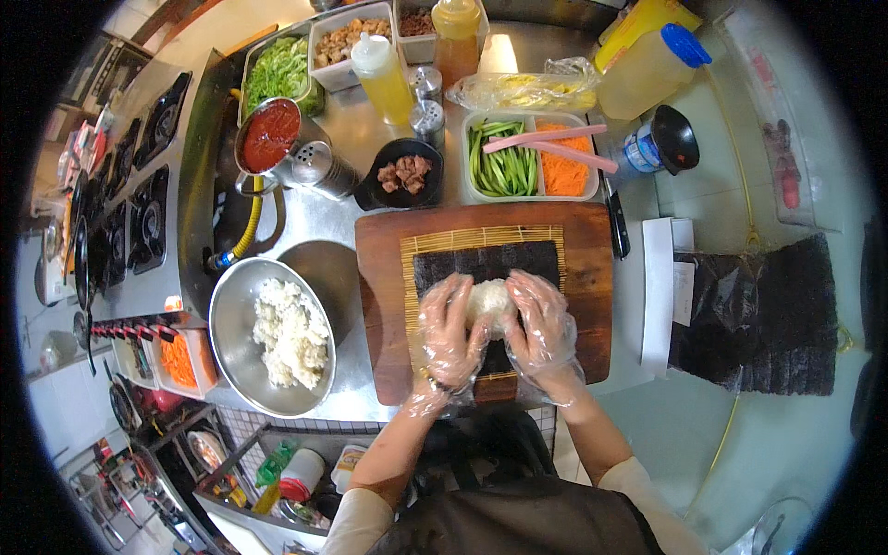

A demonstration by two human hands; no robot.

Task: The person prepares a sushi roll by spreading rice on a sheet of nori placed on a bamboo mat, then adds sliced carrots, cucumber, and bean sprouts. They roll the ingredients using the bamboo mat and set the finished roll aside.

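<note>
A clump of white rice (490, 300) is cupped between my left hand (449, 331) and my right hand (542, 326), both in clear plastic gloves. The fingers curl around its two sides. Beneath them a dark sheet of nori (484, 259) lies on a bamboo rolling mat (549, 234), which rests on a wooden cutting board (590, 291). My hands and the rice hide the middle of the nori. More cooked rice (288, 340) fills part of a steel bowl (232, 374) to the left of the board.
Beyond the board stand a pan of meat pieces (406, 175), a divided container of cucumber and carrot strips (472, 184), shakers (322, 166), a cup of red sauce (272, 135) and squeeze bottles (380, 76). A black-handled knife (619, 225) and packaged nori sheets (784, 312) lie right; gas burners (149, 215) left.
</note>
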